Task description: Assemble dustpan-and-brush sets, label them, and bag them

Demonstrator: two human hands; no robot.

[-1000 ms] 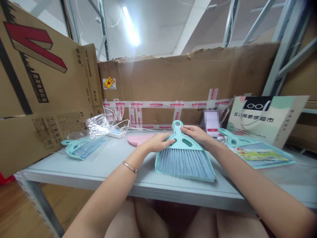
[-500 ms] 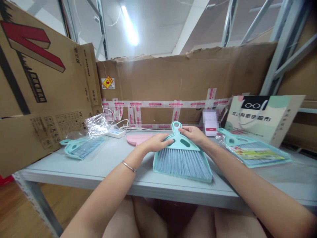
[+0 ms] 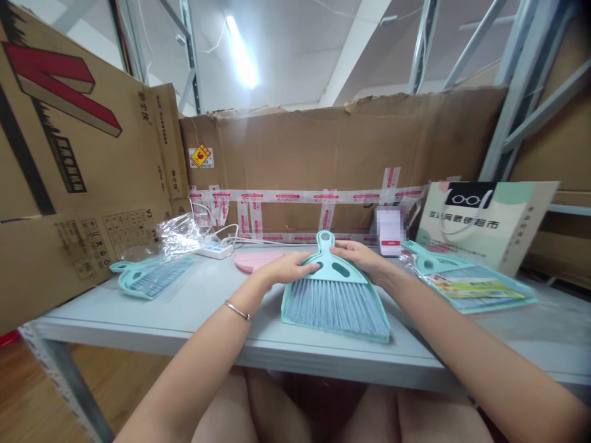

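Observation:
A mint-green hand brush (image 3: 336,304) with grey-blue bristles lies nested in its matching dustpan (image 3: 284,312) near the table's front edge, handles pointing away from me. My left hand (image 3: 292,268) grips the set's left shoulder, thumb over the top by an oval hole. On the opposite side, my right hand (image 3: 357,257) holds the set at the base of the handle, with its fingers partly hidden. Behind my left hand lies a pink plastic piece (image 3: 252,260), partly covered by that hand.
A wrapped brush-and-dustpan set (image 3: 154,280) lies at left, another (image 3: 475,283) at right. Crumpled clear plastic (image 3: 182,234) and a power strip (image 3: 215,249) sit at the back. A phone (image 3: 390,231), a paper bag (image 3: 471,218) and large cardboard boxes (image 3: 295,147) border the grey table (image 3: 207,307).
Both hands keep the same hold on the brush and dustpan. The camera view has shifted slightly, and nothing else has clearly moved.

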